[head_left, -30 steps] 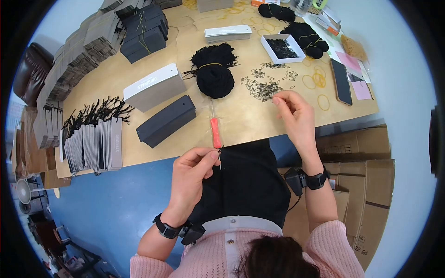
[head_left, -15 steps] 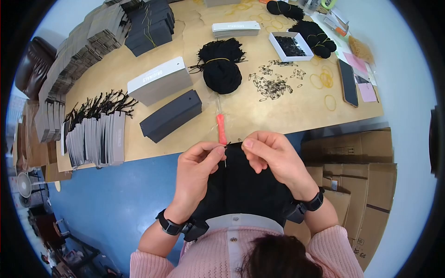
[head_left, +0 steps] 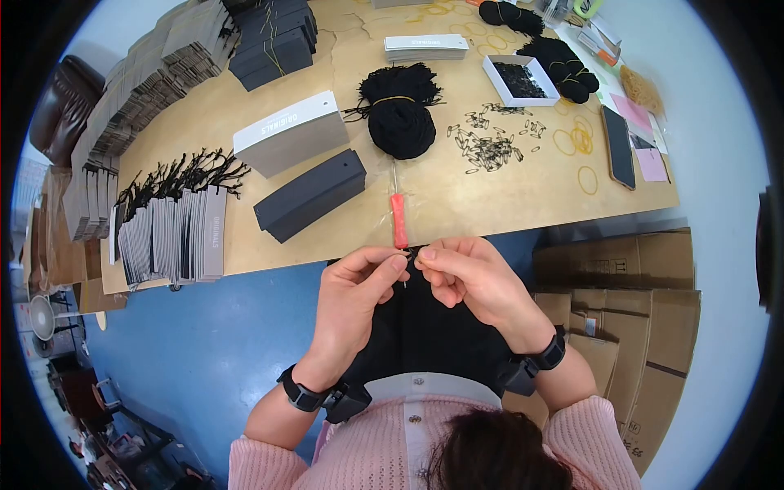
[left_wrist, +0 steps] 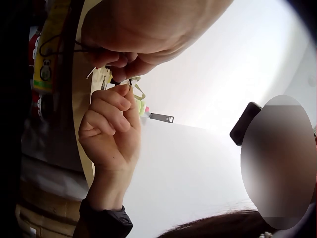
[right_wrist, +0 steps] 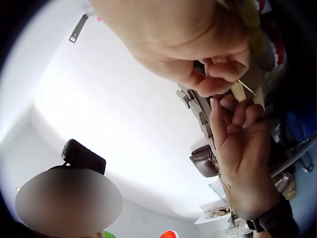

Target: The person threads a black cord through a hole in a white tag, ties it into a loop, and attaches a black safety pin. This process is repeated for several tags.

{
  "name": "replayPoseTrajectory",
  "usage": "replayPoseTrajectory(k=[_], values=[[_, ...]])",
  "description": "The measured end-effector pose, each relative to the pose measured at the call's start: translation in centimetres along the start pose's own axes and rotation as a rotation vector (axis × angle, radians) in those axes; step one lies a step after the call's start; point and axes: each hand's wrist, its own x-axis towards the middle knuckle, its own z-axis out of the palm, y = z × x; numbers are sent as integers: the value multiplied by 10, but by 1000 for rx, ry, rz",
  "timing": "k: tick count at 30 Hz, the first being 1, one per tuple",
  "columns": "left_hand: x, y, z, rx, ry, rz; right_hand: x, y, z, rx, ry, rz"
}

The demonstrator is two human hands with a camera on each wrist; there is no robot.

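Thumb and forefinger of the left hand [head_left: 343, 302] pinch a black cord [left_wrist: 64, 52] at the table's front edge. A thin pale metal tip [right_wrist: 246, 87] sticks out below those fingers. Close against it, the right hand [head_left: 482, 282] pinches a small item, probably a pin, mostly hidden by the fingertips. Beyond both hands a red-handled tool [head_left: 398, 220] lies on the table, its shaft pointing at a bundle of black cords [head_left: 400, 126]. Small looped pins [head_left: 490, 151] are scattered to the right of the bundle.
On the table [head_left: 474, 204], a dark card stack [head_left: 312, 196], a grey-white one [head_left: 290, 135] and corded tags [head_left: 175, 237] stand left. A white box [head_left: 520, 82], rubber bands [head_left: 580, 139] and a phone [head_left: 618, 147] lie right. Cardboard boxes [head_left: 629, 327] stand below.
The right hand has come from the scattered pins back to the left hand, and their fingertips now nearly meet. The left hand keeps its pinch. The head view has shifted slightly.
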Motion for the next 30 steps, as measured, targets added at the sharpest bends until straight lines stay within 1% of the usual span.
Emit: replayPoseTrajectory(k=[1,3,4,6,7,9,10,12,13,15,17,19,21,23,24,26,27,28,29,30], values=[[0,0,0,-20,-10,-6,-1,0,2,0,0,0],[0,1,0,-40,-19,-13,-6,-1,8,-271,39,-139],[0,1,0,-49,-14,-22,-10,-3,10,-273,37,-138],[-1,1,-1,-60,-6,-30,-17,-7,14,-812,235,-559],[-1,1,-1,-62,-11,-27,-18,-9,16,-812,234,-558],[0,0,-1,-65,-19,-24,-17,-14,16,-956,256,-750],[-1,1,0,-60,-21,-23,-15,-14,15,-956,258,-750],[0,1,1,-56,-22,-22,-9,-12,10,-1149,232,-913],[-1,1,2,-50,-21,-26,-6,-12,9,-1149,231,-914],[-1,1,0,-47,-15,-29,-3,-14,5,-1381,194,-1069],[0,-1,-4,-124,-67,-68,-6,-18,8,-1369,190,-1085],[-4,0,-11,-118,-87,-98,-7,-22,9,-1357,189,-1101],[-9,1,-15,-107,-114,-133,-6,-25,7,-1357,252,-1070],[-16,5,-16,-398,-227,-266,-3,-19,7,-1367,247,-1087],[-16,6,-15,-399,-223,-264,0,-17,8,-1377,233,-1107],[-16,6,-9,-480,-178,-162,-4,-12,15,-1360,188,-1080],[-14,4,-8,-483,-174,-161,-8,-10,18,-1347,153,-1051],[-10,2,-6,-237,-115,-7,-11,-9,20,-1349,151,-1052],[-8,0,-4,11,-56,143,-14,-10,21,-1297,152,-984],[-8,1,-5,11,-60,143,-17,-10,22,-1245,157,-918]])
